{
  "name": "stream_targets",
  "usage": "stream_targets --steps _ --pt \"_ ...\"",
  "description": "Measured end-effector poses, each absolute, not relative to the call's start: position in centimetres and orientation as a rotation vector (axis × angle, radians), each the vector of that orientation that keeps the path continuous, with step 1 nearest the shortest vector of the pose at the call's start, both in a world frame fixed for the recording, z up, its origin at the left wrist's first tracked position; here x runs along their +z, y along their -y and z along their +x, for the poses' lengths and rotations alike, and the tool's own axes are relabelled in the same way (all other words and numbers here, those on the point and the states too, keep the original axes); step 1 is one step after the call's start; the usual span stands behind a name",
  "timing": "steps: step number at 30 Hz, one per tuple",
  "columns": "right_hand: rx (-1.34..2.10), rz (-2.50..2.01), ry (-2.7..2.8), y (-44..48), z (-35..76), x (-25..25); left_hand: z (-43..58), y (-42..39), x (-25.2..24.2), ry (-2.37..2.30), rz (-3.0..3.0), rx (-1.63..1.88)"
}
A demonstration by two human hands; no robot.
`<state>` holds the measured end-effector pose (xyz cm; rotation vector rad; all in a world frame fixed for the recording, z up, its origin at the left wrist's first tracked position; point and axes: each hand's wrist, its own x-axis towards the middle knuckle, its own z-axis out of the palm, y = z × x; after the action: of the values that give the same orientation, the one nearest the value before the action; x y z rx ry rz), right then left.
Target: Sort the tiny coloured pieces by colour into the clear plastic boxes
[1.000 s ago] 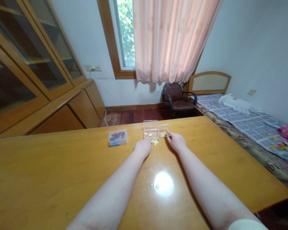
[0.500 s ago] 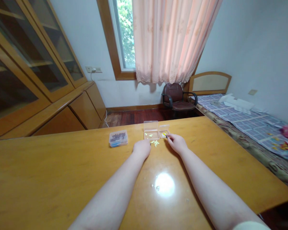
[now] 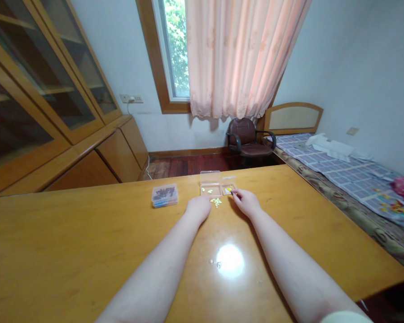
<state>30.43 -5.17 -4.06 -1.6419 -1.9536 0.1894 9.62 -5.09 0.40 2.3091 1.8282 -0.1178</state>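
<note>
A small heap of pale yellow pieces (image 3: 216, 202) lies on the table between my hands. My left hand (image 3: 198, 208) rests at the heap's left side, its fingers curled and mostly hidden; I cannot make out what they hold. Behind the heap stands an open clear plastic box (image 3: 210, 184) with its lid raised and a few yellow pieces inside. To its right sits a smaller clear box (image 3: 228, 189), also open, with brighter yellow bits in it. My right hand (image 3: 245, 201) is at this smaller box, fingers pinched around something small and dark at the tips.
A closed clear box (image 3: 164, 195) with dark and blue contents stands on the wooden table (image 3: 87, 251) to the left. Beyond the far edge is a brown armchair (image 3: 245, 137). A bed (image 3: 336, 175) runs along the right, a glass-door cabinet (image 3: 50, 76) along the left.
The view has shifted very slightly. Both hands stay in nearly the same places by the boxes and the heap.
</note>
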Motion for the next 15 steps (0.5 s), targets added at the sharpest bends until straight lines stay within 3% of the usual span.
stream_targets --steps 8,15 --pt "0.206 -1.649 1.933 5.4 30.7 -3.9 8.5 4.0 0.5 -1.978 2.301 0.221" --pt "0.229 -1.693 1.93 5.7 30.9 -3.0 8.7 6.0 -0.3 -1.749 2.543 0.147"
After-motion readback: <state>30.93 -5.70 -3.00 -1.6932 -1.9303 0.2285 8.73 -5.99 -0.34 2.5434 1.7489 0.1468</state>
